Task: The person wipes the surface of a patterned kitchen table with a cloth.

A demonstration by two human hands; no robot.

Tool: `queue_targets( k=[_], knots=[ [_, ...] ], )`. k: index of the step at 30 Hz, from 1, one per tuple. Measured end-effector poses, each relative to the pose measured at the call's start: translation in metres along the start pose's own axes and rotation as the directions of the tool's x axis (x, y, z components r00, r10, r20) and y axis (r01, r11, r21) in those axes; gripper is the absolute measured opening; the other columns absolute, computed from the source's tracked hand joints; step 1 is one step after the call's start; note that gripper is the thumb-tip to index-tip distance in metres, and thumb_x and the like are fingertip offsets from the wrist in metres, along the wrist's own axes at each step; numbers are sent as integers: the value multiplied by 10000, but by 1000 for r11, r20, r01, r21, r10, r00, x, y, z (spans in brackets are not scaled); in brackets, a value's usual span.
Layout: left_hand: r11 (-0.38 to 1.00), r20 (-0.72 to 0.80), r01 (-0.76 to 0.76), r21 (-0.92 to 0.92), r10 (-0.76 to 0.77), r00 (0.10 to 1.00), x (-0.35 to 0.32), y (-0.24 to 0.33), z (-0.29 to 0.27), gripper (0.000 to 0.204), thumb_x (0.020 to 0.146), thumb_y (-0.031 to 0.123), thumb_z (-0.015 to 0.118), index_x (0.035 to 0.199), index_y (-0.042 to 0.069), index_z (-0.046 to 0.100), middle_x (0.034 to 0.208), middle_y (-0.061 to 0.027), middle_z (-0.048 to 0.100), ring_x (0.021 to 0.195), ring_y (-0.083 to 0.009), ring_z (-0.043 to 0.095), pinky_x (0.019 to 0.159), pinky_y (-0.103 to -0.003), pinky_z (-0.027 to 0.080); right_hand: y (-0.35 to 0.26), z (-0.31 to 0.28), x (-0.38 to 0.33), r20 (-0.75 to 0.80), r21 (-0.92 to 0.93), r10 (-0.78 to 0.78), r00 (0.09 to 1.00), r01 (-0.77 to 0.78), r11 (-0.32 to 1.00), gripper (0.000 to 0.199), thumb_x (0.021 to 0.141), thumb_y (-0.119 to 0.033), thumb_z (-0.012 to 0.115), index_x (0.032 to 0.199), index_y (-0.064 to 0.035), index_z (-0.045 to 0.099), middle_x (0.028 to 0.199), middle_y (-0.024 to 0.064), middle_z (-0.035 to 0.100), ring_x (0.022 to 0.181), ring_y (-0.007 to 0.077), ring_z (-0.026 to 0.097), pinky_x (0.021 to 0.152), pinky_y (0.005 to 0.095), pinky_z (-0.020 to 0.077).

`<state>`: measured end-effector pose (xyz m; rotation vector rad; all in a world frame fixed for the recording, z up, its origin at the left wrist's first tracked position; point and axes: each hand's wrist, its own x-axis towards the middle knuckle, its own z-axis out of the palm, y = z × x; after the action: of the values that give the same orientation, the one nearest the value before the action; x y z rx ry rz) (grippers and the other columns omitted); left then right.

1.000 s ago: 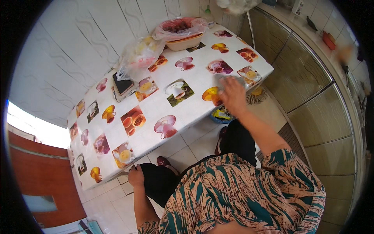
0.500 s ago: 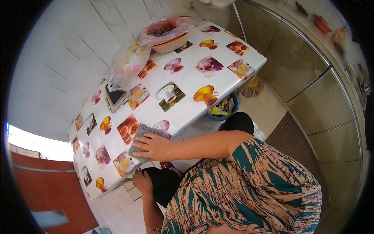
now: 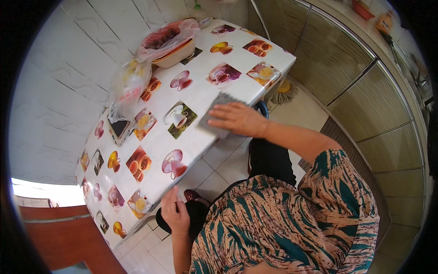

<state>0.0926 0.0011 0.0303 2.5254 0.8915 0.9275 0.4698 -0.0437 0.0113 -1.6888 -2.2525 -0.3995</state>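
My right hand (image 3: 237,118) lies over a grey cleaning cloth (image 3: 223,97), pressing it against the tabletop near the table's near edge. The fingers stretch across the cloth, and its right part is hidden under the hand. Beneath it is a white table cover (image 3: 200,137) printed with cups and saucers. My left hand (image 3: 175,214) is raised above my knee, just off the near edge. Its fingers are loosely bent and somewhat apart, with nothing seen in them.
Against the wall stands a cream basin (image 3: 175,55) with a plastic bag of dark round fruit (image 3: 164,39). Beside it are a knotted clear bag (image 3: 130,89) and a dark-screened phone (image 3: 119,129). A mop head (image 3: 285,92) and blue bin (image 3: 261,109) stand beyond the table edge.
My right hand has slid the cloth along the near edge, to the right and away from me. My left hand has lifted from beside my knee. The view has shifted slightly.
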Motion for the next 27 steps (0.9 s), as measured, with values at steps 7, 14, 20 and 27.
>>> queue_targets(
  k=[7, 14, 20, 27],
  knots=[
    [986, 40, 49, 162, -57, 998, 69, -20, 3, 438, 884, 87, 581, 1309, -4, 524, 1341, -184, 523, 1252, -354, 480, 1061, -428, 360, 97, -40, -57, 114, -44, 395, 912, -392, 919, 916, 693, -92, 767, 1489, -244, 338, 1552, 64, 312, 1437, 258, 283, 1130, 459, 285],
    [940, 76, 126, 317, -157, 985, 80, -62, 38, 547, 928, 282, 577, 1368, -19, 450, 1449, -167, 425, 1369, -350, 345, 1130, -464, 246, 86, -23, -58, 61, -96, 575, 816, -569, 817, 789, 786, -277, 672, 1493, -211, 328, 1552, 105, 293, 1444, 310, 247, 1147, 524, 228],
    [924, 47, 146, 354, -173, 984, 83, -54, 45, 530, 951, 307, 530, 1370, -9, 456, 1447, -162, 437, 1357, -344, 365, 1123, -463, 252, -34, 1, 1, -85, 131, 334, 939, -322, 938, 742, 875, -605, 519, 1451, -149, 417, 1490, 168, 369, 1418, 354, 272, 1101, 533, 237],
    [934, 49, 129, 333, -154, 987, 81, -58, 41, 502, 968, 302, 500, 1362, -7, 475, 1429, -178, 458, 1335, -360, 397, 1108, -468, 285, -97, 20, 69, 51, 288, 128, 990, -137, 948, 608, 940, -485, 468, 1428, -124, 437, 1510, 153, 354, 1425, 311, 275, 1134, 494, 233]
  ],
)
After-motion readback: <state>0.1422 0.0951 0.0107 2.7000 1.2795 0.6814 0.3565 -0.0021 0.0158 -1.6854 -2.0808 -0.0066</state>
